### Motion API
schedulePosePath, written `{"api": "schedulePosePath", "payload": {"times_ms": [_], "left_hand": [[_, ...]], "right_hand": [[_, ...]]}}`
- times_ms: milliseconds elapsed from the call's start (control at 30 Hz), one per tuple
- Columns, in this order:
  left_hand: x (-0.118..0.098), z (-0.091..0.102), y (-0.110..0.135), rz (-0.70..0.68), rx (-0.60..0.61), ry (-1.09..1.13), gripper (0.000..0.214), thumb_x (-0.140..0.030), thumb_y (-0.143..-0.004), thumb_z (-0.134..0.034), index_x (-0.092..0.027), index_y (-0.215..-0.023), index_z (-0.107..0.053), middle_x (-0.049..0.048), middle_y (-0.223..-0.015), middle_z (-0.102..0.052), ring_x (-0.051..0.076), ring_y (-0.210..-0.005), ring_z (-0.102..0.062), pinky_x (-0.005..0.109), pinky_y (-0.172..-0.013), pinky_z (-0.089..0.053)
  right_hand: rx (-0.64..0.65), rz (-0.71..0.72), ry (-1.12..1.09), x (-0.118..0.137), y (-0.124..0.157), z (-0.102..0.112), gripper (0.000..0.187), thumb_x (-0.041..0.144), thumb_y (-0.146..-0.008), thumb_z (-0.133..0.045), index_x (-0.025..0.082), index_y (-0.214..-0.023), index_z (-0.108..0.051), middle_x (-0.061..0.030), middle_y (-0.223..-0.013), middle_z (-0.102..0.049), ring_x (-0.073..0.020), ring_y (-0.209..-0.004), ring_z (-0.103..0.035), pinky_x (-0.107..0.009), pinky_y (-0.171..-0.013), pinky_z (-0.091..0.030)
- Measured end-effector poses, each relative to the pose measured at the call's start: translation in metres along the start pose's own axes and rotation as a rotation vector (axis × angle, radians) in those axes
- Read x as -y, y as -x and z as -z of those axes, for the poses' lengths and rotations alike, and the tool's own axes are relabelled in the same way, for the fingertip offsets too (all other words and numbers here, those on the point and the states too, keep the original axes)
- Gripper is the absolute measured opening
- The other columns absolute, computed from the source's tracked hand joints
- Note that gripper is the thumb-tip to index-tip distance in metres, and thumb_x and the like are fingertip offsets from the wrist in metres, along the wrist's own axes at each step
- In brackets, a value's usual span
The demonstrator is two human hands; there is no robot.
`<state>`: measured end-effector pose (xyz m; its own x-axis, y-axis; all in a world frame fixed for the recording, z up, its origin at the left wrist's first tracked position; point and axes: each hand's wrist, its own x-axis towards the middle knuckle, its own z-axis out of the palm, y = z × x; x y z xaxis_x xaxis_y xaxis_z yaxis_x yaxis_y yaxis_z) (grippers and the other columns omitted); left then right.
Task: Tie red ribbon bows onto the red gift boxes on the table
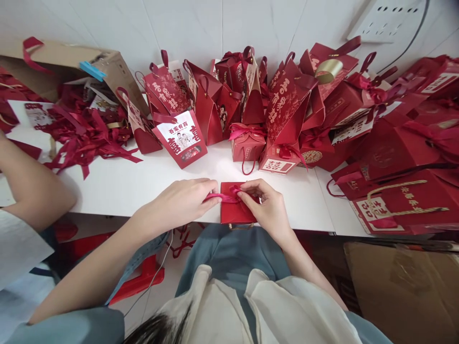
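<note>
A small red gift box rests at the front edge of the white table, seen from above, with a twisted cord handle on its near side. Across its top runs a dark pink ribbon. Closed in a pinch, my left hand holds one end of the ribbon just left of the box. My right hand lies over the box's right side, thumb and forefinger pinching the ribbon near its knot. The fingertips partly hide the knot.
Red gift boxes crowd the back and right of the white table. Loose ribbons pile at left beside a cardboard box. Another person's arm reaches in at left. A carton stands lower right.
</note>
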<state>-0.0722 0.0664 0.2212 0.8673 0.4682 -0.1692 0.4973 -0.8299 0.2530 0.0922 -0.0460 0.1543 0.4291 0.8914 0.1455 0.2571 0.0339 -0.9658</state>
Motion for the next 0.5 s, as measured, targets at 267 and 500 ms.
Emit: {"api": "schedulePosePath", "payload": {"times_ms": [267,500], "left_hand": [[-0.010,0.013,-0.012,-0.233,-0.082,-0.022,0.021,-0.025,-0.094,-0.043,-0.016,-0.087,-0.060,0.0025,-0.086,-0.055,0.014,-0.069,-0.057,0.026,-0.063,-0.041],[-0.010,0.022,-0.035,-0.443,-0.117,-0.083,0.026,-0.011,-0.090,-0.041,-0.017,-0.085,-0.066,0.0029,-0.087,-0.060,0.015,-0.078,-0.056,0.026,-0.069,-0.041]], "right_hand": [[0.010,0.001,0.019,0.003,0.000,-0.005,0.008,0.025,-0.079,-0.062,0.022,-0.086,-0.062,-0.0030,-0.085,-0.073,-0.0181,-0.078,-0.069,-0.031,-0.075,-0.055],[0.024,0.038,0.047,0.003,0.001,-0.004,0.016,0.019,-0.077,-0.061,0.024,-0.093,-0.059,0.0002,-0.085,-0.073,-0.0170,-0.079,-0.069,-0.030,-0.075,-0.053]]}}
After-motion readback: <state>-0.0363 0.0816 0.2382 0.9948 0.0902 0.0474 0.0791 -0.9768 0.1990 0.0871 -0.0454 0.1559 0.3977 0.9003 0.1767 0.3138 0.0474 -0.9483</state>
